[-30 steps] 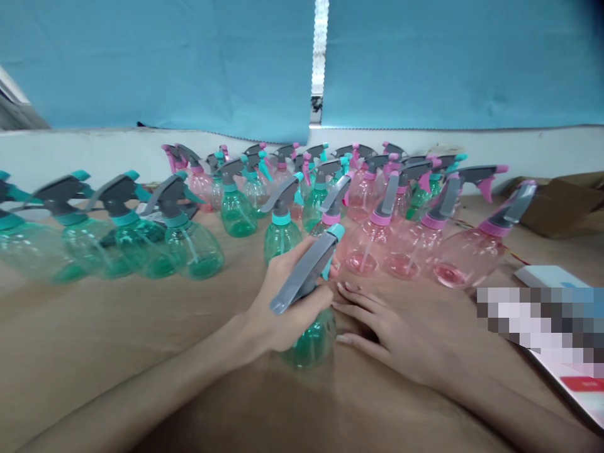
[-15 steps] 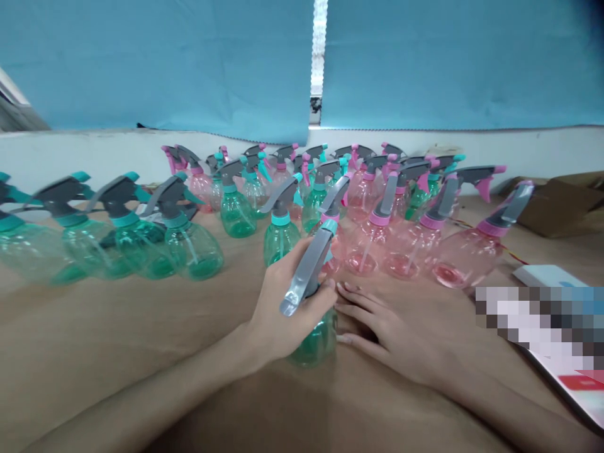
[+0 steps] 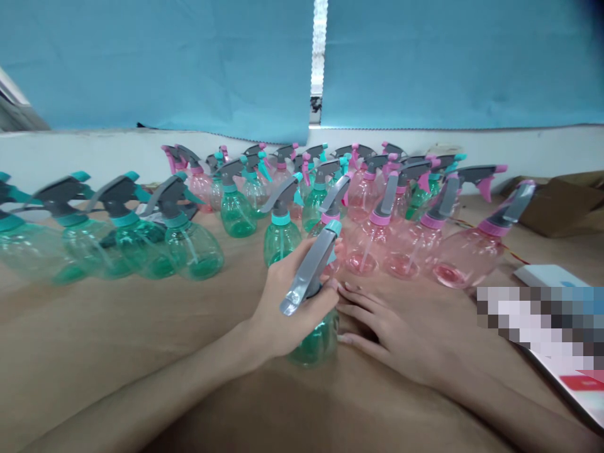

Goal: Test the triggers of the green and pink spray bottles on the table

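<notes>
Left hand (image 3: pixel 295 302) closed around the neck of a green plastic spray bottle (image 3: pixel 317 340), its grey trigger head (image 3: pixel 309 274) tilted up past the fingers, its base low by the brown-covered worktop (image 3: pixel 117 333). Right hand (image 3: pixel 391 333) open and flat on the worktop, fingers spread, fingertips (image 3: pixel 345 338) just beside the bottle. Beyond, ranks of standing green spray bottles (image 3: pixel 193 251) to the left, pink spray bottles (image 3: pixel 467 258) to the right. Off to the right, a white box (image 3: pixel 547 275) and brown cardboard (image 3: pixel 557 207). Farthest, a white wall (image 3: pixel 70 157) under blue curtains (image 3: pixel 155 63).
</notes>
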A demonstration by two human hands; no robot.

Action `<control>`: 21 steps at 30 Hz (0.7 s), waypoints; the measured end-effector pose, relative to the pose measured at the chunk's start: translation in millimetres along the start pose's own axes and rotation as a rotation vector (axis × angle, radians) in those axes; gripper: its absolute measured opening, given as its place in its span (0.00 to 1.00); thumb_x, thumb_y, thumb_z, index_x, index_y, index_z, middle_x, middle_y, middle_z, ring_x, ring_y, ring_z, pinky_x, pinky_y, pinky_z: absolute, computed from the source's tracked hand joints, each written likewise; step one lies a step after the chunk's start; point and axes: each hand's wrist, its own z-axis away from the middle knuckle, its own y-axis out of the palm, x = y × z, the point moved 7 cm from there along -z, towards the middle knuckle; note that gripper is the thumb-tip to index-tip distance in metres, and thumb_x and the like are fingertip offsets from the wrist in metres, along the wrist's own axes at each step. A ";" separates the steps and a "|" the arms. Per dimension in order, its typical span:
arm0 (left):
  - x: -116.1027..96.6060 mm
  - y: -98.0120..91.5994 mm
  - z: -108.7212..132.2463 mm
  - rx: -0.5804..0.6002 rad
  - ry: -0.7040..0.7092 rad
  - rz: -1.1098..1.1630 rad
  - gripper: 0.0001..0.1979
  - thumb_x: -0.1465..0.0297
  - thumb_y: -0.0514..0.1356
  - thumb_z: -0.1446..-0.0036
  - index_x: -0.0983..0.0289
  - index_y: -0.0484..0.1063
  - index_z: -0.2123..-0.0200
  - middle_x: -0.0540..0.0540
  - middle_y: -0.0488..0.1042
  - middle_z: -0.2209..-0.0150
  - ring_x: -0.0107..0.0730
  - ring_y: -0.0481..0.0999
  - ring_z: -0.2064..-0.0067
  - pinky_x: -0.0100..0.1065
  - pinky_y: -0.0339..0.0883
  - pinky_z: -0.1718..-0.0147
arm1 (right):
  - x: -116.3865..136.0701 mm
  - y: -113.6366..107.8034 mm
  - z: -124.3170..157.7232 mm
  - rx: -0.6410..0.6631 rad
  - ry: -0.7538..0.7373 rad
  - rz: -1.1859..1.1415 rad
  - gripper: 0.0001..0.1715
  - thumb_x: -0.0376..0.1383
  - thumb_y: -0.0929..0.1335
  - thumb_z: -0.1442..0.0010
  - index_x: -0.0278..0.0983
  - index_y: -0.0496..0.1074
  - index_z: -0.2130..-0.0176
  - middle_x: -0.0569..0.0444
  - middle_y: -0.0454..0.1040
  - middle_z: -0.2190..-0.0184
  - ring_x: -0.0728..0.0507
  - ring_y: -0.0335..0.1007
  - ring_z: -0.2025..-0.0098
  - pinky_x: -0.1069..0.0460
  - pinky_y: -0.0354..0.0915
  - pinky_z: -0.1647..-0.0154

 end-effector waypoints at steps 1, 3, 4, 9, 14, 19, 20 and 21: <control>0.2 -0.2 0.0 -0.001 -0.002 -0.003 0.12 0.70 0.57 0.49 0.60 0.66 0.58 0.48 0.72 0.71 0.30 0.72 0.73 0.34 0.71 0.66 | 0.2 -0.4 0.1 -0.007 -0.002 -0.005 0.31 0.52 0.63 0.36 0.41 0.65 0.39 0.47 0.60 0.35 0.36 0.51 0.33 0.35 0.55 0.36; 0.7 -0.3 0.2 0.000 -0.006 -0.010 0.13 0.70 0.57 0.48 0.60 0.67 0.57 0.48 0.71 0.72 0.30 0.71 0.73 0.34 0.71 0.67 | 0.4 -0.8 0.2 -0.010 -0.001 -0.006 0.31 0.52 0.63 0.36 0.41 0.65 0.40 0.47 0.60 0.35 0.36 0.51 0.33 0.35 0.55 0.36; 0.9 -0.2 0.3 0.003 -0.006 -0.011 0.13 0.70 0.57 0.48 0.60 0.67 0.57 0.48 0.71 0.72 0.30 0.71 0.73 0.34 0.71 0.67 | 0.6 -0.6 0.2 -0.004 0.000 -0.001 0.31 0.52 0.63 0.36 0.41 0.65 0.40 0.46 0.60 0.35 0.36 0.51 0.33 0.36 0.55 0.36; 0.9 -0.6 0.1 -0.002 -0.004 0.001 0.15 0.71 0.57 0.49 0.61 0.68 0.55 0.48 0.71 0.72 0.29 0.71 0.74 0.33 0.71 0.69 | 1.9 -1.1 0.0 0.010 0.003 0.023 0.30 0.52 0.62 0.35 0.41 0.65 0.40 0.47 0.60 0.35 0.37 0.51 0.33 0.36 0.54 0.35; -0.1 0.8 0.7 0.011 0.005 0.006 0.14 0.70 0.57 0.47 0.61 0.66 0.55 0.48 0.73 0.71 0.32 0.74 0.71 0.35 0.71 0.65 | 1.7 -2.4 0.4 -0.014 0.006 -0.008 0.30 0.51 0.64 0.36 0.42 0.65 0.39 0.48 0.60 0.35 0.36 0.52 0.33 0.36 0.55 0.36; -0.6 0.8 0.8 0.014 -0.003 0.005 0.13 0.70 0.57 0.47 0.60 0.65 0.57 0.49 0.73 0.69 0.32 0.74 0.68 0.35 0.70 0.64 | 1.6 -1.5 -0.1 0.004 0.014 0.003 0.30 0.52 0.63 0.36 0.41 0.66 0.40 0.47 0.60 0.35 0.37 0.51 0.33 0.36 0.54 0.35; -0.4 1.0 0.7 0.018 -0.007 0.006 0.12 0.70 0.56 0.47 0.60 0.65 0.57 0.49 0.73 0.68 0.32 0.74 0.69 0.35 0.70 0.64 | 1.8 -1.2 -0.2 0.011 0.014 0.009 0.30 0.52 0.63 0.36 0.40 0.66 0.40 0.47 0.60 0.35 0.37 0.50 0.33 0.36 0.54 0.35; -0.1 1.1 0.5 0.021 -0.010 0.008 0.12 0.70 0.56 0.47 0.60 0.65 0.57 0.49 0.73 0.68 0.31 0.73 0.70 0.35 0.70 0.64 | 1.8 -1.1 -0.3 0.016 0.015 0.016 0.31 0.52 0.63 0.36 0.40 0.66 0.40 0.47 0.60 0.35 0.37 0.50 0.33 0.37 0.54 0.35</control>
